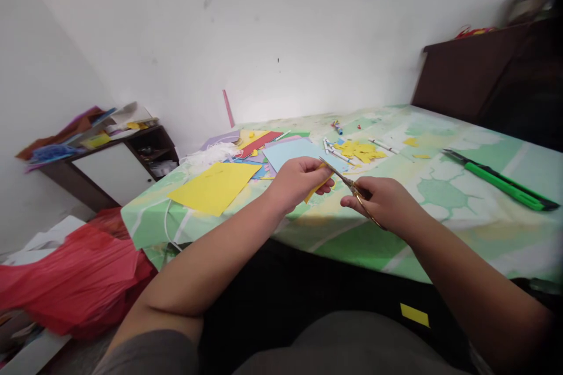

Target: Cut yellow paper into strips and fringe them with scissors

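Observation:
My left hand point(301, 180) pinches a small piece of yellow paper point(317, 185) above the near part of the table. In my right hand point(382, 202) is a pair of scissors point(355, 188), its blades pointing left and reaching the paper at my left fingertips. Whether the blades are closed on the paper I cannot make out. Behind my hands lies a light blue sheet point(292, 152), and to the left a larger yellow sheet point(215, 187). A pile of small yellow cut pieces point(361, 151) sits beyond the scissors.
A green utility knife point(505, 184) lies at the right on the patterned tablecloth point(440, 234). Markers point(385, 146) lie around the yellow pile. White string point(211, 154) is heaped at the left. A red plastic bag point(83, 281) and a low cabinet point(114, 173) stand left of the table.

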